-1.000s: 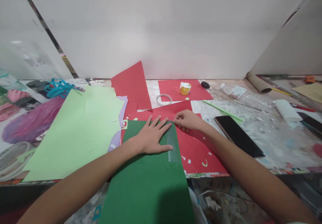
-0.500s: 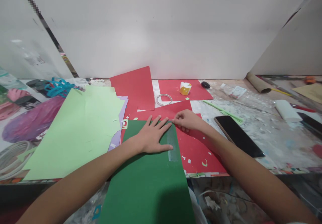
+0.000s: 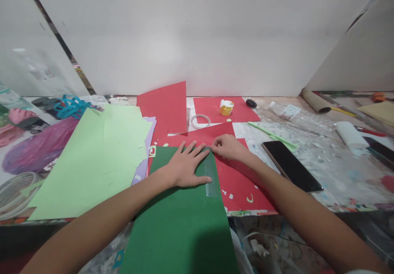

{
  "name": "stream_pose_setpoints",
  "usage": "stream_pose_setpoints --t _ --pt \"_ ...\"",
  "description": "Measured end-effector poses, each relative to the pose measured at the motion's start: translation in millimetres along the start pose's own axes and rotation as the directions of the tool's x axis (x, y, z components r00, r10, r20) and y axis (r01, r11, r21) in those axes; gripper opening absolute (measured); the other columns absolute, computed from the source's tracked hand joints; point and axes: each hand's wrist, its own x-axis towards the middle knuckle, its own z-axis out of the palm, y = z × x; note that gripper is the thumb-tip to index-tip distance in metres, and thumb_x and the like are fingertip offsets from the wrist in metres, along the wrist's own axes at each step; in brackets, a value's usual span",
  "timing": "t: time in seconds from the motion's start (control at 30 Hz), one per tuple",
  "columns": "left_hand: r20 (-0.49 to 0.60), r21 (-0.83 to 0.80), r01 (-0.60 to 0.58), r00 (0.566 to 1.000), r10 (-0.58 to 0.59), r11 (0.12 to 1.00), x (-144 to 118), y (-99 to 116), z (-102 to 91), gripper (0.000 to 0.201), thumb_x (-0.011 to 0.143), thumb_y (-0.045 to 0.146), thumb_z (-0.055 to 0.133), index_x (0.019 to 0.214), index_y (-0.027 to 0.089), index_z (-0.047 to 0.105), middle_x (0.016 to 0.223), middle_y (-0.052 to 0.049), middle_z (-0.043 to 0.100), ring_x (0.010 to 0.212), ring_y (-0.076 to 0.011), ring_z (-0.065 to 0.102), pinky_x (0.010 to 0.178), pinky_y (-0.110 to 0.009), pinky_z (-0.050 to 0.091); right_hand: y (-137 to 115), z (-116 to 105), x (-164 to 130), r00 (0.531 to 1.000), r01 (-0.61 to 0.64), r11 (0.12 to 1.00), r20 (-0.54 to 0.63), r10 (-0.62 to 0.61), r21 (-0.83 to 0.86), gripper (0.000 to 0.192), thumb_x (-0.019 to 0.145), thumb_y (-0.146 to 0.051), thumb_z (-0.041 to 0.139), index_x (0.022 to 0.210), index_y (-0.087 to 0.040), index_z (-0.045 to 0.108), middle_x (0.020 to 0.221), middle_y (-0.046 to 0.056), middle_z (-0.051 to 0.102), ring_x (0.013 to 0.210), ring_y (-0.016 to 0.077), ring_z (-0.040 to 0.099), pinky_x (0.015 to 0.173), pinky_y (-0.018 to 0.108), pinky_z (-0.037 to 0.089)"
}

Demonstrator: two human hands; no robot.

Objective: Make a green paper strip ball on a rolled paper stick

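1. The left hand lies flat and spread, palm down, on the dark green sheet, holding nothing; its fingers point toward 1 o'clock and its thumb tip touches the clear ruler.
2. The clear ruler lies along the right edge of the dark green sheet, running from 12 to 6 o'clock, just at 3 o'clock of the left hand.
3. The right hand is curled, its fingertips pinched together at the far end of the ruler; what it grips, if anything, I cannot tell.
4. The dark green sheet runs from the hands toward 6 o'clock, past the near edge of the surface.
5. Under it, at 3 o'clock, lies a red sheet strewn with small paper scraps.
6. At 9 o'clock of the left hand lies a large light green sheet.
7. At 12 o'clock a second red sheet leans raised, with a tape ring beside it and a small yellow jar further at 1 o'clock.
8. A dark phone lies at 3 o'clock of the right hand, well apart.
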Motion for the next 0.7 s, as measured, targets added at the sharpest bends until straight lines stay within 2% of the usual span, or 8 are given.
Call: stream_pose_setpoints --t 0.3,0.5,0.7 --pt "0.013 -0.011 0.001 1.000 -0.001 1.000 -0.2 -0.4 0.1 0.096 0.080 0.082 0.032 0.154 0.021 0.020 0.161 -0.008 0.012 0.147 -0.0354 0.005 0.116 -0.059 0.006 1.0 -0.2 0.5 0.997 -0.047 0.993 0.069 0.039 0.107 0.020 0.077 -0.028 0.055 0.061 -0.016 0.057 0.051 0.003 0.062 0.039 0.0132 0.056 0.040 0.020 0.039" --pt "0.013 -0.007 -0.002 1.000 0.002 1.000 0.2 -1.2 0.0 0.096 0.080 0.082 0.031 0.154 0.022 0.019 0.161 -0.008 0.012 0.147 -0.0358 0.004 0.116 -0.060 0.005 2.1 -1.6 -0.2 0.992 -0.081 0.980 0.106 0.062 0.181 0.028 0.082 -0.027 0.047 0.056 -0.017 0.052 0.046 0.003 0.057 0.034 0.0120 0.053 0.037 0.019 0.039" --pt "0.011 -0.006 -0.006 1.000 0.006 1.000 0.1 -0.3 -0.7 0.096 0.081 0.082 0.031 0.154 0.021 0.019 0.161 -0.009 0.013 0.147 -0.0361 0.005 0.116 -0.059 0.007 -0.8 -3.0 -1.7 0.994 -0.075 0.985 0.094 0.061 0.155 0.023 0.080 -0.031 0.057 0.063 -0.016 0.057 0.052 0.004 0.063 0.038 0.0122 0.056 0.038 0.019 0.040"
